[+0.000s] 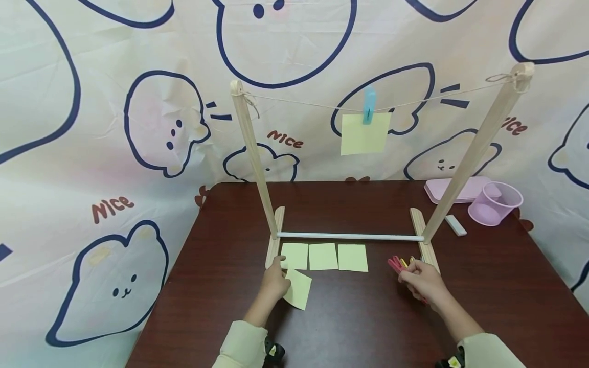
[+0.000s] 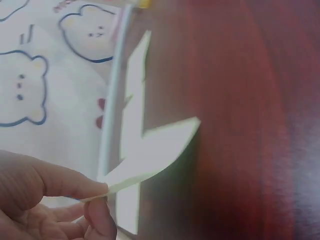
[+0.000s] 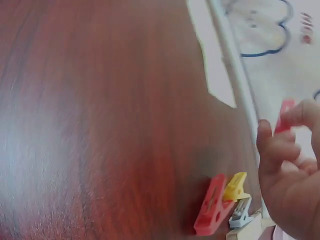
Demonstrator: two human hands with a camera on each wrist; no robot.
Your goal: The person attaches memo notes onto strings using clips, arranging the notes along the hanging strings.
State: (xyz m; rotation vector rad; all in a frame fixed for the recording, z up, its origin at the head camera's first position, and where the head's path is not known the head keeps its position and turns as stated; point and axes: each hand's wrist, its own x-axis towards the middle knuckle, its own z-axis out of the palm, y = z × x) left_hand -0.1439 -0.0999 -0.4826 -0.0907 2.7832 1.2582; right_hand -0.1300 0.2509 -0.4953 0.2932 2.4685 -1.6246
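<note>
My left hand (image 1: 274, 281) pinches a pale yellow sticky note (image 1: 298, 290) by its edge between thumb and finger. The note curves upward and outward in the left wrist view. Three more sticky notes (image 1: 323, 256) lie in a row just beyond it. A red clothespin (image 3: 285, 112) is pinched in the fingers of my right hand (image 1: 425, 280), partly hidden by them. Below that hand on the table lie another red clothespin (image 3: 212, 205), a yellow clothespin (image 3: 236, 187) and a grey clothespin (image 3: 241, 214), close together.
A wooden frame (image 1: 476, 148) with a white crossbar (image 1: 349, 236) stands on the brown table (image 1: 349, 327). From its string (image 1: 299, 104) a blue clothespin (image 1: 369, 106) hangs a sticky note (image 1: 365, 135). Back right are a purple cup (image 1: 490, 207), a pink case (image 1: 455, 189) and a white block (image 1: 455, 225).
</note>
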